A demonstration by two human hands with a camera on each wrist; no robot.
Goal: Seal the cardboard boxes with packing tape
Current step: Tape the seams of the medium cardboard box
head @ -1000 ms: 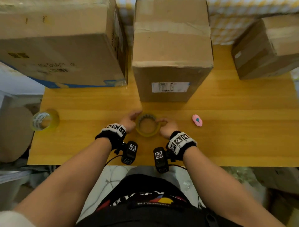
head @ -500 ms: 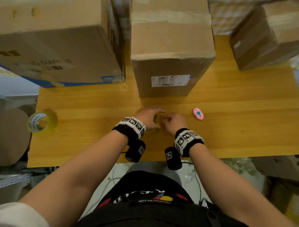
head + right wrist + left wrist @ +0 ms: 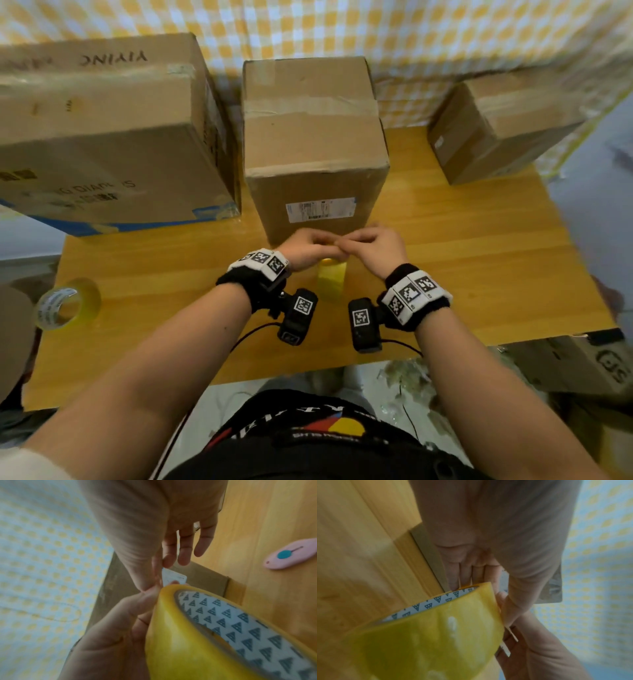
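Both hands, left hand (image 3: pixel 308 248) and right hand (image 3: pixel 371 248), pinch the upright yellow tape roll (image 3: pixel 331 279) above the desk (image 3: pixel 479 274); probably seeking its free end. The middle cardboard box (image 3: pixel 313 144) awaits fresh tape; sealing seems not yet begun.

A yellow roll of packing tape (image 3: pixel 331 281) is standing on edge near the middle brown cardboard box (image 3: pixel 313 150); large box (image 3: pixel 102 137) sitting left, small box (image 3: pixel 496 130) far right.
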